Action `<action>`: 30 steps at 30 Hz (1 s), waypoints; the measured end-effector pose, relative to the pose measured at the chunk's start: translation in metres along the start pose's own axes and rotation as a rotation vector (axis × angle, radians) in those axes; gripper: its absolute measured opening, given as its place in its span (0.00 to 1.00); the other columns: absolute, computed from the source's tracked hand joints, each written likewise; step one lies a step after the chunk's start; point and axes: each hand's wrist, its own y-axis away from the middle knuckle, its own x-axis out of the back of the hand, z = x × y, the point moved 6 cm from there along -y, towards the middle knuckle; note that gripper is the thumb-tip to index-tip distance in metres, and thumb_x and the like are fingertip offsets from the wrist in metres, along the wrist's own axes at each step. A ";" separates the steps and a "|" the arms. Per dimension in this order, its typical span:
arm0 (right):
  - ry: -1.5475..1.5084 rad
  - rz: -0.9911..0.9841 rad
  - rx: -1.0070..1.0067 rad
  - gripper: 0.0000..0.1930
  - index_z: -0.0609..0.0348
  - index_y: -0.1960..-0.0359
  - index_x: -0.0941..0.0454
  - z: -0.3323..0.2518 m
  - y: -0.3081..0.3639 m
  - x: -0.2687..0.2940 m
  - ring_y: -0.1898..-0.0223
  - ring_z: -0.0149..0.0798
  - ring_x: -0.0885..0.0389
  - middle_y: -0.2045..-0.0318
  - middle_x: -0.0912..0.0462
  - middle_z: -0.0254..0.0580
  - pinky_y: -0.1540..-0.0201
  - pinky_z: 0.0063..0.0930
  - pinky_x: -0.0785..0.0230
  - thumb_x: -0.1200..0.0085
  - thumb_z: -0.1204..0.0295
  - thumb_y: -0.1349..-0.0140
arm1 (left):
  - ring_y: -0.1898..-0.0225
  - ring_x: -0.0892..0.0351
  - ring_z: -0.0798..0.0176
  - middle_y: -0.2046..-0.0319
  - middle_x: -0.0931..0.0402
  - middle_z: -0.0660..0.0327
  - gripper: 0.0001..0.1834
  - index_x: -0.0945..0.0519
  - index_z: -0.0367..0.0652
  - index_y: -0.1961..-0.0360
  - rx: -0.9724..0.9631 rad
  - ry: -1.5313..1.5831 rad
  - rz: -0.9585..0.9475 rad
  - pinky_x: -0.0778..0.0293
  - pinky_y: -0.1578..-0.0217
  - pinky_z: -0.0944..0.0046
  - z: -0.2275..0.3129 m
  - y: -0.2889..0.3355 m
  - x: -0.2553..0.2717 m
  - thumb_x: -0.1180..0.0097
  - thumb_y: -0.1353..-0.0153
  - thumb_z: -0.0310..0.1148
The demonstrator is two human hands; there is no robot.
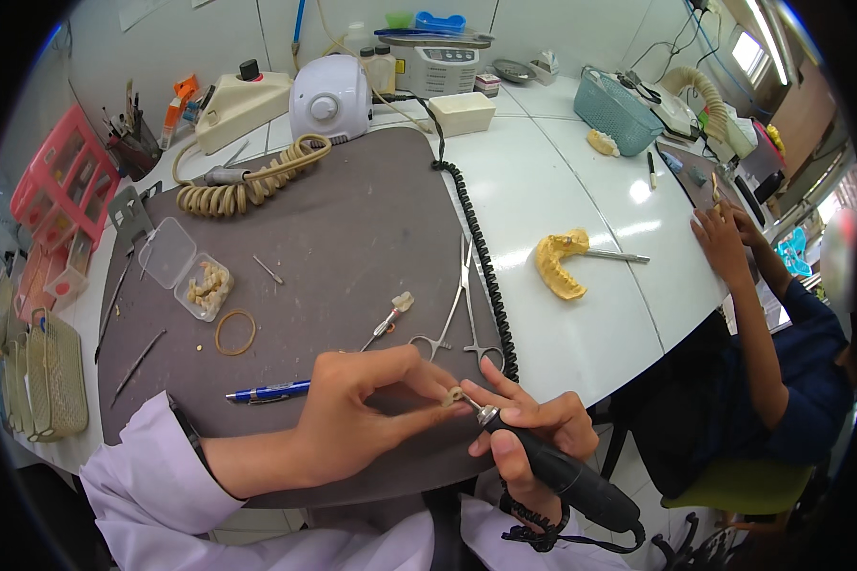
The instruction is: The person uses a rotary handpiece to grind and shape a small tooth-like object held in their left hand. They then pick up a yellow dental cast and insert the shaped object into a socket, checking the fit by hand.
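My left hand (362, 400) pinches a small cream dental crown (453, 396) between thumb and fingertips. In my right hand (560, 423) is a black rotary handpiece (581, 481), its metal nose pointing left. The thin bur at its tip meets the crown or lies just beside it; I cannot tell which. Just beyond my hands lie steel forceps (460, 293) with ring handles and a slim holder (383, 328) with a pale tooth-shaped piece on its end. A blue pen (269, 391) lies beside my left wrist.
A clear box (208, 287) of tooth-coloured pieces and a rubber band (235, 332) lie left on the grey mat (352, 209). A black coiled cord (486, 257) runs along its right edge. A yellow dental cast (557, 268) lies right. Another person's hands (722, 238) work at far right.
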 end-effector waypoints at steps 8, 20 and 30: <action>-0.001 0.020 -0.029 0.09 0.65 0.64 0.30 0.001 0.002 0.001 0.58 0.61 0.18 0.82 0.19 0.46 0.39 0.61 0.41 0.42 0.80 0.44 | 0.65 0.15 0.62 0.68 0.18 0.48 0.09 0.24 0.33 0.75 0.000 0.012 0.008 0.19 0.65 0.68 -0.001 0.000 -0.001 0.34 0.51 0.16; 0.115 -0.002 -0.043 0.07 0.65 0.67 0.35 0.000 -0.002 -0.002 0.70 0.52 0.14 0.88 0.25 0.44 0.39 0.62 0.41 0.49 0.79 0.43 | 0.64 0.16 0.61 0.67 0.18 0.49 0.08 0.24 0.32 0.74 0.019 0.034 -0.004 0.19 0.64 0.68 -0.002 0.000 -0.001 0.34 0.51 0.16; -0.090 0.091 -0.109 0.08 0.65 0.65 0.30 0.002 0.001 0.006 0.57 0.63 0.19 0.85 0.21 0.47 0.34 0.59 0.50 0.44 0.77 0.42 | 0.65 0.16 0.65 0.68 0.17 0.54 0.07 0.22 0.33 0.73 0.062 0.123 0.032 0.19 0.63 0.68 -0.007 0.000 -0.002 0.35 0.48 0.21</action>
